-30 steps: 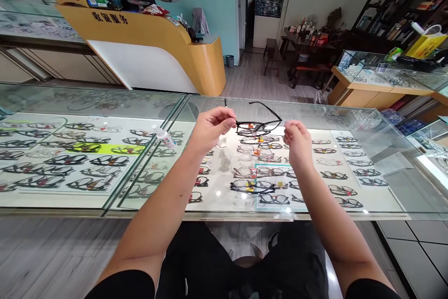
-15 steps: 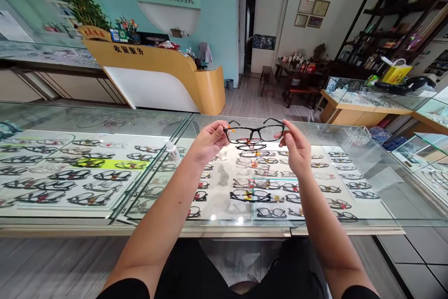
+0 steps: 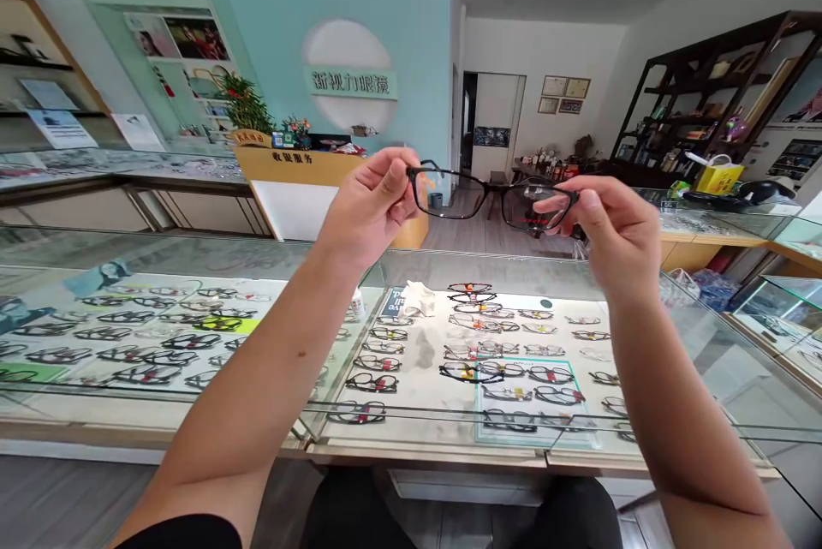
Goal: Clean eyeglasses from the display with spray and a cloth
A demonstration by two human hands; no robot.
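A pair of black-framed eyeglasses (image 3: 493, 189) is held up in front of me, above the far edge of the glass display case. My left hand (image 3: 380, 198) pinches its left end by the hinge and temple. On the other end, my right hand (image 3: 607, 219) grips near the hinge, thumb in front and fingers partly behind the right lens. The frame tilts slightly down to the right. Through the lenses I see the floor and some of my right fingers.
Beneath my arms is the glass display case (image 3: 424, 433) with rows of eyeglasses (image 3: 372, 382) inside. A white crumpled cloth (image 3: 419, 299) lies near its back. Beyond stand a wooden reception counter (image 3: 308, 170), a dark shelf (image 3: 706, 95) and a yellow bag (image 3: 719, 178).
Both hands have lifted the eyeglasses higher and closer to me, and the right hand has moved rightward. My view has tilted up, showing more of the wall.
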